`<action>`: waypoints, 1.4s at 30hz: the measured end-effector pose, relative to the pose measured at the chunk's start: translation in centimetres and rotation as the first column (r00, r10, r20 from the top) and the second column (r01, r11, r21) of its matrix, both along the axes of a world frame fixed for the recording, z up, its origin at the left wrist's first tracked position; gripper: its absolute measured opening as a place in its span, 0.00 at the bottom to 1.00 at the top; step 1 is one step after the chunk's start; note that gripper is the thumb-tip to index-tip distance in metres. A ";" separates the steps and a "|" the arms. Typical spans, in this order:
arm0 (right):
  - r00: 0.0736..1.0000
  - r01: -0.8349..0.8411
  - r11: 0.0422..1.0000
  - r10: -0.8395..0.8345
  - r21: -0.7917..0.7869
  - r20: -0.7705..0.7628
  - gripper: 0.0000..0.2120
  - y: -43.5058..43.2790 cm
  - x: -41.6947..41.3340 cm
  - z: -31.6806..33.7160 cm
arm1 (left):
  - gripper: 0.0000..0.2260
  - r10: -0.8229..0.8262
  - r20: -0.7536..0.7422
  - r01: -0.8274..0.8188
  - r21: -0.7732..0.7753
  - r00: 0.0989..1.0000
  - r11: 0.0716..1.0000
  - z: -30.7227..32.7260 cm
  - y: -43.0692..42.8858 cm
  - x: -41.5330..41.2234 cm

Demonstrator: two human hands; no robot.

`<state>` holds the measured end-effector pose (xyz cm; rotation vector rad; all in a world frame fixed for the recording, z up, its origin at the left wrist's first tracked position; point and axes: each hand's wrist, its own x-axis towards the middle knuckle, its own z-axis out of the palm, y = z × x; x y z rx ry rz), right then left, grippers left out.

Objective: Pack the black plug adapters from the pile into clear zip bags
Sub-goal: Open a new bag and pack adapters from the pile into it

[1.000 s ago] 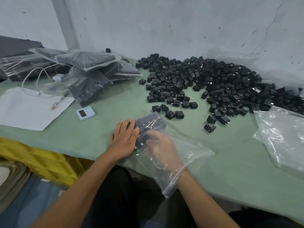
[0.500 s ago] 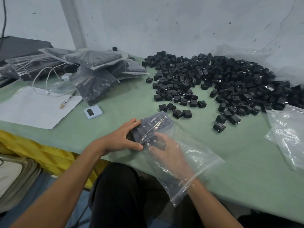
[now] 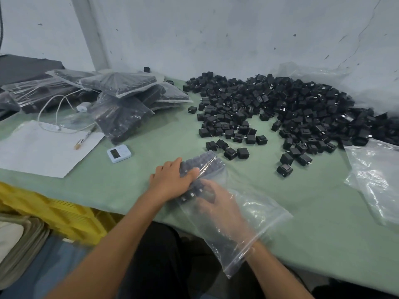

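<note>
Two hands at lower centre: left hand [image 3: 172, 182] grips the adapters [image 3: 200, 162] through the bag [image 3: 254, 223], likely to steady rows, right hand [image 3: 218, 203] inside it, grip unclear through plastic; pile [image 3: 291, 108] upper right

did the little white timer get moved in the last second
No. The timer lies just as before, off the right corner of the paper and near the pen; only the camera has shifted.

I see a green tabletop [image 3: 164, 130] carrying a pile of black adapters [image 3: 291, 108], filled bags [image 3: 121, 108], a paper sheet [image 3: 43, 147], a small timer [image 3: 119, 150] and empty bags [image 3: 375, 180].
</note>
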<state>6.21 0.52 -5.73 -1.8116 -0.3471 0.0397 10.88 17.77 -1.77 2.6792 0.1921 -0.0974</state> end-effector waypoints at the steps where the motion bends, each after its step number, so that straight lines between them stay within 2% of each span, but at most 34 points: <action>1: 1.000 0.000 0.999 0.000 -0.034 0.003 0.15 0.0 0.0 0.0 | 0.41 0.018 -0.020 -0.018 -0.002 1.000 1.000 -0.5 -0.5 0.0; 4: 0.999 0.002 0.988 0.004 -0.157 0.039 0.12 -0.1 0.2 0.6 | 0.50 0.045 -0.015 -0.046 -0.052 0.999 0.998 -1.6 -0.4 0.1; 6: 0.997 -0.074 0.989 0.073 -0.130 -0.009 0.15 -0.6 -0.1 1.5 | 0.51 0.056 0.006 -0.055 -0.049 0.998 0.997 -2.0 -0.2 0.1; 9: 0.988 -0.153 0.971 0.147 -0.186 -0.045 0.24 -3.2 -2.4 2.7 | 0.50 0.061 0.010 -0.061 -0.048 0.998 0.997 -2.3 -0.1 0.2; 10: 0.982 -0.173 0.972 0.158 -0.156 -0.102 0.25 -4.6 -3.6 3.2 | 0.49 0.063 0.012 -0.063 -0.047 0.998 0.997 -2.3 -0.1 0.3; 12: 0.942 -0.269 0.957 0.238 -0.109 -0.235 0.18 -8.3 -5.8 4.8 | 0.47 0.071 0.017 -0.070 -0.040 0.997 0.997 -2.3 -0.2 0.2; 14: 0.868 -0.428 0.898 0.376 -0.105 -0.325 0.10 -12.6 -7.1 7.3 | 0.47 0.078 0.023 -0.077 -0.034 0.997 0.996 -2.4 -0.2 0.3; 15: 0.842 -0.455 0.888 0.405 -0.065 -0.356 0.08 -14.6 -7.3 8.7 | 0.46 0.082 0.026 -0.081 -0.033 0.996 0.996 -2.4 -0.2 0.3; 17: 0.904 -0.315 0.949 0.288 -0.036 -0.316 0.06 -17.9 -6.4 10.9 | 0.46 0.085 0.027 -0.084 -0.028 0.996 0.996 -2.4 -0.2 0.4; 19: 0.990 -0.008 0.988 -0.014 -0.153 -0.143 0.09 -19.9 -3.3 11.5 | 0.46 0.088 0.031 -0.087 -0.027 0.996 0.996 -2.5 -0.2 0.4; 20: 0.985 0.157 0.957 -0.171 -0.245 -0.037 0.11 -20.2 -1.1 11.4 | 0.46 0.089 0.034 -0.088 -0.029 0.996 0.996 -2.4 -0.2 0.4; 22: 0.939 0.341 0.803 -0.319 -0.489 0.130 0.10 -20.0 3.6 10.2 | 0.46 0.088 0.037 -0.087 -0.028 0.995 0.996 -2.3 -0.3 0.4; 24: 0.936 0.319 0.611 -0.322 -0.725 0.140 0.12 -19.6 7.6 8.0 | 0.46 0.086 0.035 -0.085 -0.021 0.996 0.996 -2.3 -0.3 0.3; 25: 0.942 0.279 0.559 -0.317 -0.781 0.110 0.14 -19.6 8.9 6.7 | 0.46 0.086 0.030 -0.085 -0.018 0.996 0.996 -2.3 -0.3 0.3; 27: 0.937 0.265 0.538 -0.339 -0.800 0.083 0.14 -19.4 10.2 4.8 | 0.47 0.088 0.024 -0.088 -0.018 0.996 0.996 -2.3 -0.3 0.4; 31: 0.908 0.348 0.552 -0.400 -0.758 0.126 0.11 -19.8 9.8 3.5 | 0.47 0.088 0.020 -0.087 -0.031 0.996 0.996 -2.5 -0.2 0.5; 32: 0.902 0.356 0.574 -0.417 -0.737 0.111 0.12 -20.0 9.3 3.7 | 0.48 0.086 0.017 -0.086 -0.033 0.996 0.996 -2.5 -0.2 0.5; 33: 0.893 0.373 0.637 -0.445 -0.674 0.074 0.13 -20.2 8.5 4.1 | 0.48 0.084 0.013 -0.084 -0.034 0.996 0.996 -2.5 -0.2 0.5; 34: 0.878 0.403 0.741 -0.478 -0.536 -0.001 0.14 -20.4 7.4 4.7 | 0.48 0.083 0.011 -0.083 -0.036 0.996 0.996 -2.4 -0.2 0.4; 35: 0.865 0.439 0.841 -0.491 -0.318 -0.105 0.14 -20.6 6.0 5.4 | 0.49 0.082 0.010 -0.081 -0.039 0.997 0.996 -2.4 -0.2 0.4; 36: 0.857 0.469 0.879 -0.476 -0.082 -0.198 0.12 -20.9 4.1 6.3 | 0.50 0.081 0.011 -0.080 -0.043 0.997 0.996 -2.4 -0.2 0.4; 37: 0.860 0.477 0.871 -0.436 0.115 -0.267 0.11 -21.4 2.1 7.1 | 0.50 0.081 0.012 -0.081 -0.047 0.997 0.996 -2.5 -0.2 0.4; 39: 0.880 0.444 0.823 -0.325 0.355 -0.347 0.13 -21.9 -2.6 8.0 | 0.50 0.081 0.011 -0.081 -0.045 0.997 0.996 -2.5 -0.1 0.5; 42: 0.864 0.391 0.797 -0.145 0.460 -0.482 0.18 -21.0 -9.4 7.0 | 0.50 0.084 0.010 -0.083 -0.035 0.996 0.996 -2.5 -0.1 0.6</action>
